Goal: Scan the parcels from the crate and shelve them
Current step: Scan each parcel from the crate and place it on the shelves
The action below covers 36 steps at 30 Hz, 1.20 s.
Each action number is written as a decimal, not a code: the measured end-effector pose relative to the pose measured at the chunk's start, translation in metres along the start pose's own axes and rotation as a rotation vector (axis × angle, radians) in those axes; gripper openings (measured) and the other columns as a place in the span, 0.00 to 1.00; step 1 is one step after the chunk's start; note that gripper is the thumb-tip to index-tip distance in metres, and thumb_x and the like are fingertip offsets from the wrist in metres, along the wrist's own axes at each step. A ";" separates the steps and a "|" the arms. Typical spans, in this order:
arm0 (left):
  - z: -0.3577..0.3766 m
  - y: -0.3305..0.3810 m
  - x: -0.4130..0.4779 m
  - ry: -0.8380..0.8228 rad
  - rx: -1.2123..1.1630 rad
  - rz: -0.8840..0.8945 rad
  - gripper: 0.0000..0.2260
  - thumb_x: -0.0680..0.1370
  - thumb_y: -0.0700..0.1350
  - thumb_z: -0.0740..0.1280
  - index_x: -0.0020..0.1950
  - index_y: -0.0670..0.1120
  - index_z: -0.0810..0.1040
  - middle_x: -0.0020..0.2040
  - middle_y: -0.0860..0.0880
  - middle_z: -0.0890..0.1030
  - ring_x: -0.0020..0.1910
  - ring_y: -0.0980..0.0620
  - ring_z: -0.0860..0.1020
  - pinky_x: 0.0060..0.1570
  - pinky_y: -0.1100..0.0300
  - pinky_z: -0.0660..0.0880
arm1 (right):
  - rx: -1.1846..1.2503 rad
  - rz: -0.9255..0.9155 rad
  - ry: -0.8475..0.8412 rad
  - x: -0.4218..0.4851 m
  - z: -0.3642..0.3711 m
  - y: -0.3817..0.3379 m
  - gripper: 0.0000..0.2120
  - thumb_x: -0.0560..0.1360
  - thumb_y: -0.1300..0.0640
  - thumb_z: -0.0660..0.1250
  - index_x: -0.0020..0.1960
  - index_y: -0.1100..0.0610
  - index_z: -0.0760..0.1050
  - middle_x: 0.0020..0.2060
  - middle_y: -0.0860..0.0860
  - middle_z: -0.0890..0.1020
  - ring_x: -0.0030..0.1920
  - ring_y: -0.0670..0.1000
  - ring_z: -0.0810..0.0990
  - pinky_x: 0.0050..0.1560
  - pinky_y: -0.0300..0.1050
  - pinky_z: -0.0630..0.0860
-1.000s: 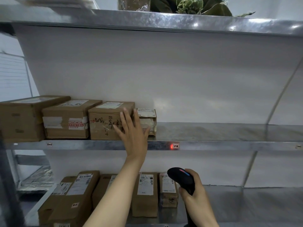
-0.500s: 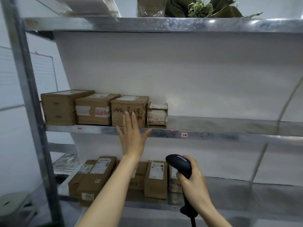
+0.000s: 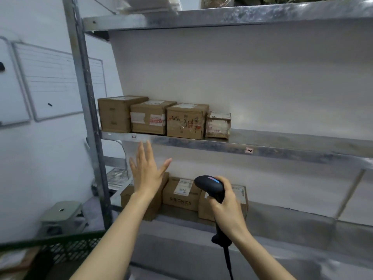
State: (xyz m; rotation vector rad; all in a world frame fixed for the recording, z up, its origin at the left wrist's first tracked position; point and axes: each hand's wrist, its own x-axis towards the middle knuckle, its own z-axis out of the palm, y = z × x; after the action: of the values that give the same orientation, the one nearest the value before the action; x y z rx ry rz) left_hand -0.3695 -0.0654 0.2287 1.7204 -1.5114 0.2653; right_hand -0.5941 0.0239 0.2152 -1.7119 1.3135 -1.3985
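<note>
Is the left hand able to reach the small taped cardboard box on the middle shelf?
Probably yes: the left hand is open, and nothing blocks the small taped cardboard box on the metal shelf.

In the corner at 7 o'clock the black crate (image 3: 66, 249) is cut by the left and bottom edges, and its contents are a blur. Nearer the centre at 7 o'clock the left hand (image 3: 146, 174) covers most of a lower-shelf parcel (image 3: 129, 196). At 5 o'clock the right hand (image 3: 228, 209) hides the scanner (image 3: 210, 184) grip and part of another parcel (image 3: 241, 196). At 12 o'clock the top-shelf items (image 3: 218, 2) run off the top edge. The label print is too small to read.
</note>
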 end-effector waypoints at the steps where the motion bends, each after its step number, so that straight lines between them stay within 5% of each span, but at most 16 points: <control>1: -0.004 -0.010 -0.003 -0.002 0.001 -0.008 0.42 0.75 0.69 0.53 0.78 0.48 0.38 0.79 0.46 0.40 0.77 0.48 0.44 0.72 0.44 0.40 | 0.005 -0.013 -0.012 -0.001 0.006 -0.003 0.24 0.74 0.67 0.64 0.64 0.45 0.67 0.50 0.41 0.77 0.45 0.32 0.75 0.37 0.25 0.71; 8: -0.048 -0.097 -0.030 -0.015 0.048 -0.136 0.43 0.73 0.71 0.50 0.78 0.48 0.39 0.79 0.48 0.39 0.78 0.49 0.44 0.73 0.43 0.43 | 0.027 -0.059 -0.109 -0.009 0.070 -0.031 0.24 0.75 0.65 0.65 0.63 0.42 0.67 0.51 0.42 0.76 0.47 0.38 0.76 0.40 0.29 0.73; 23: -0.164 -0.380 -0.137 -0.179 0.125 -0.446 0.42 0.73 0.71 0.52 0.79 0.49 0.43 0.79 0.47 0.43 0.77 0.47 0.49 0.73 0.43 0.49 | 0.114 -0.105 -0.322 -0.066 0.315 -0.112 0.24 0.74 0.68 0.64 0.60 0.42 0.66 0.44 0.37 0.75 0.36 0.32 0.77 0.29 0.26 0.70; 30: -0.217 -0.461 -0.187 -0.166 0.181 -0.601 0.42 0.73 0.69 0.54 0.79 0.48 0.47 0.79 0.44 0.48 0.77 0.42 0.53 0.73 0.42 0.56 | 0.126 -0.077 -0.484 -0.084 0.415 -0.132 0.25 0.75 0.65 0.64 0.65 0.42 0.65 0.49 0.46 0.77 0.37 0.40 0.77 0.29 0.28 0.69; 36: -0.240 -0.518 -0.213 -0.147 0.225 -0.735 0.44 0.71 0.71 0.51 0.78 0.45 0.51 0.79 0.43 0.52 0.76 0.43 0.56 0.71 0.43 0.60 | 0.161 -0.100 -0.590 -0.084 0.486 -0.136 0.23 0.75 0.66 0.63 0.62 0.44 0.66 0.45 0.40 0.75 0.37 0.41 0.76 0.29 0.26 0.68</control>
State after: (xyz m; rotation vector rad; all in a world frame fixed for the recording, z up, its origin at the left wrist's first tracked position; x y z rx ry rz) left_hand 0.1252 0.2292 0.0286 2.3871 -0.8704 -0.0831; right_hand -0.0884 0.0760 0.1563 -1.8961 0.7775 -0.9062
